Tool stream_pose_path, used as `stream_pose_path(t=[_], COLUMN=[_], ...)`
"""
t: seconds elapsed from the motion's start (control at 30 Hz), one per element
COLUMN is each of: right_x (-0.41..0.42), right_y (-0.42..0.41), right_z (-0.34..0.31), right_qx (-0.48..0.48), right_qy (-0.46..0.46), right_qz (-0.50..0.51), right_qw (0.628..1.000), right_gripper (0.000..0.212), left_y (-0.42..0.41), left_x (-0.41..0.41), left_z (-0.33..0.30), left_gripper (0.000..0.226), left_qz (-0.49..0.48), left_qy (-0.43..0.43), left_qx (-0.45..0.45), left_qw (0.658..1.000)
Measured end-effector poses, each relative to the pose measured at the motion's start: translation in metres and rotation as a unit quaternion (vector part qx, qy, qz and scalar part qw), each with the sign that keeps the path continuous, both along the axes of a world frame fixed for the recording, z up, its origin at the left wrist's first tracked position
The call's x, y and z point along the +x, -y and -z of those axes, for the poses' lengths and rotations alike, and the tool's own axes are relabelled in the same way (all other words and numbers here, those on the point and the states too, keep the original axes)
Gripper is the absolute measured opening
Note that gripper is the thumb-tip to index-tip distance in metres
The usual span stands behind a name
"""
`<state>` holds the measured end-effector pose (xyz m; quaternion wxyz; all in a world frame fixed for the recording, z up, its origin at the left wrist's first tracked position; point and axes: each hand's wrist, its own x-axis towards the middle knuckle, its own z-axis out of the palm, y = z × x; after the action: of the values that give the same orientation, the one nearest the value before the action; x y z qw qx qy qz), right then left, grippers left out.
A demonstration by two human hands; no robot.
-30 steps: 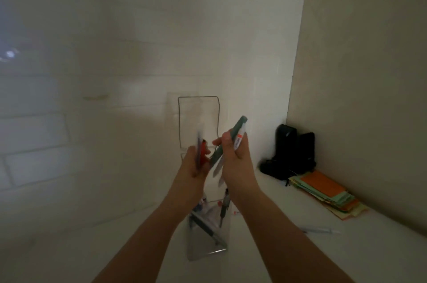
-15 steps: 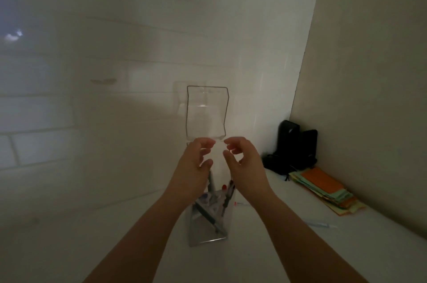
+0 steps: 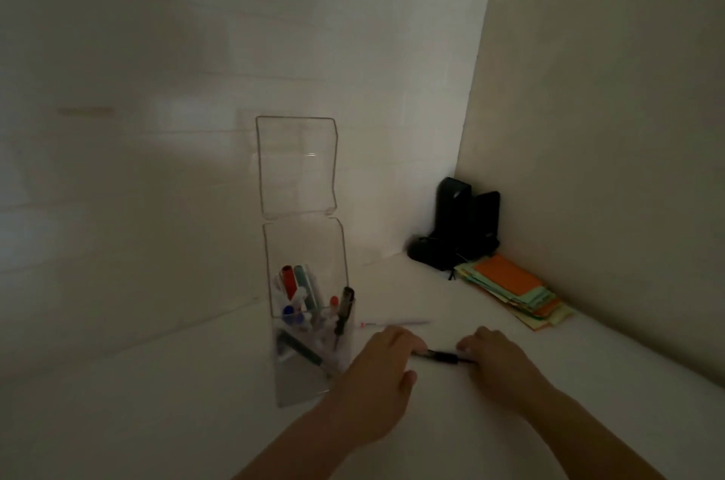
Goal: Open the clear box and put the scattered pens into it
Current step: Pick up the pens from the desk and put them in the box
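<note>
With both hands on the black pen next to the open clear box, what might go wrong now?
1. The left hand is very close to the tall clear plastic box; a bump might tip it and spill its pens.
2. The slim pale pen lying behind the hands on the white table may be overlooked in the dim light.
3. The black pen, pinched at both ends, may slip from the right hand.

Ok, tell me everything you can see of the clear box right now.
The clear box is a tall, see-through plastic case standing upright on the white surface by the wall. Its hinged lid is flipped open and stands up behind the mouth. Several pens lean inside, red, teal, blue and black among them. The left hand is just right of it; contact is unclear.
</note>
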<state>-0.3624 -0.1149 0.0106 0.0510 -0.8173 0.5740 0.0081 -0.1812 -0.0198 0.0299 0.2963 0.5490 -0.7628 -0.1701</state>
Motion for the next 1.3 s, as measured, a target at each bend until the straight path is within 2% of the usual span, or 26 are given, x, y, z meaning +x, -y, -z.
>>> stream_pose_path(t=[0.07,0.13,0.27,0.33,0.4,0.47,0.53,0.57,0.6,0.63,0.67,0.7,0.77,0.9,0.97,1.03,1.2,1.3], right_x=[0.000,0.003,0.005,-0.001,-0.010,-0.019,-0.024,-0.023,-0.021,-0.019,-0.015,-0.011,0.000,0.039,0.066,0.094,0.147,0.160], right_y=[-0.003,-0.005,-0.009,-0.008,-0.004,0.001,0.002,0.002,0.001,0.001,0.002,0.001,-0.005,-0.029,-0.042,-0.050,-0.053,-0.048], right_z=[0.002,0.003,0.003,-0.001,-0.009,-0.022,-0.038,-0.047,-0.056,-0.064,-0.071,-0.077,-0.090,-0.114,-0.126,-0.136,-0.138,-0.127], right_qx=[-0.009,-0.007,0.032,0.050,0.074,0.097,0.124,0.138,0.144,0.140,0.125,0.105,0.061,0.049,0.038,0.021,-0.030,-0.026], right_qy=[-0.009,-0.045,-0.047,0.006,0.163,0.373,0.565,0.637,0.686,0.713,0.725,0.726,0.713,0.730,0.727,0.712,0.571,0.478], right_qz=[-0.021,-0.040,-0.055,-0.038,0.012,0.074,0.115,0.113,0.101,0.088,0.079,0.079,0.080,-0.008,-0.056,-0.092,-0.128,-0.116], right_qw=[1.000,0.998,0.997,0.998,0.984,0.920,0.808,0.750,0.706,0.681,0.673,0.675,0.694,0.682,0.684,0.695,0.810,0.871], right_gripper=[0.038,0.032,0.025,0.024,0.019,0.022,0.024,0.024,0.027,0.032,0.037,0.041,0.041,0.033,0.029,0.025,0.023,0.019], left_y=[0.020,0.040,0.073,0.083,0.087,0.086,0.082,0.080,0.077,0.073,0.067,0.059,0.040,0.000,-0.013,-0.021,-0.022,-0.017], left_x=[-0.006,-0.008,-0.012,-0.016,-0.018,-0.020,-0.023,-0.024,-0.025,-0.027,-0.028,-0.030,-0.028,0.003,0.029,0.055,0.086,0.086], left_z=[0.016,0.024,0.032,0.039,0.041,0.038,0.035,0.032,0.028,0.021,0.010,-0.003,-0.037,-0.102,-0.120,-0.124,-0.104,-0.091], left_gripper=[0.043,0.058,0.065,0.061,0.048,0.037,0.031,0.027,0.021,0.017,0.014,0.011,0.013,0.027,0.028,0.030,0.024,0.047], left_qz=[-0.031,-0.074,-0.154,-0.170,-0.184,-0.176,-0.143,-0.126,-0.115,-0.107,-0.095,-0.081,-0.055,-0.037,-0.067,-0.104,-0.172,-0.181], left_qy=[0.027,0.098,0.234,0.259,0.280,0.298,0.301,0.274,0.216,0.128,0.034,-0.051,-0.159,-0.266,-0.278,-0.291,-0.242,-0.187], left_qx=[0.035,0.054,0.089,0.095,0.073,0.039,0.019,0.009,-0.009,-0.031,-0.055,-0.077,-0.119,-0.209,-0.254,-0.259,-0.209,-0.175], left_qw=[0.999,0.991,0.956,0.946,0.939,0.937,0.943,0.953,0.970,0.985,0.993,0.992,0.979,0.940,0.924,0.915,0.932,0.950])
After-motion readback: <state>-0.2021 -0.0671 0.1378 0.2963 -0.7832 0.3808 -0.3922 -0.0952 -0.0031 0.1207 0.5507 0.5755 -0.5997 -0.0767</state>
